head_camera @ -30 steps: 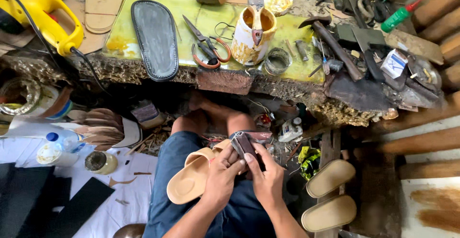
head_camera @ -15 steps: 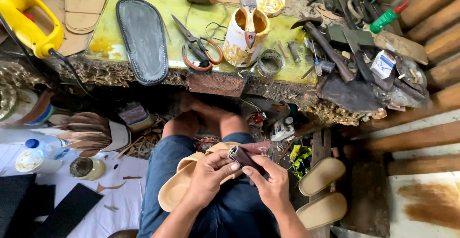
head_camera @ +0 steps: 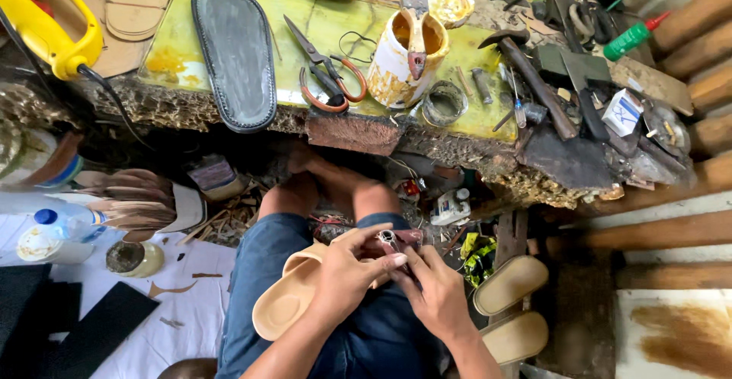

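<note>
I sit with a tan sandal footbed (head_camera: 286,303) resting across my lap. My left hand (head_camera: 347,276) lies on the footbed and pinches a dark reddish strap (head_camera: 402,240) at its upper end. My right hand (head_camera: 436,291) grips the same strap from the right, fingers curled around it. A small metallic piece shows at the strap's tip between my thumbs. Both hands touch each other over my blue jeans (head_camera: 259,272).
A green-topped workbench (head_camera: 320,24) ahead holds a black sole (head_camera: 232,55), scissors (head_camera: 324,70), a glue pot with brush (head_camera: 402,55), a hammer (head_camera: 530,78) and small tools. Two more tan footbeds (head_camera: 511,306) lie at right. Bottles (head_camera: 57,230) and black sheets (head_camera: 69,322) sit at left.
The view has shifted slightly. My hands have drawn closer together on the strap, turning it a little over the footbed.
</note>
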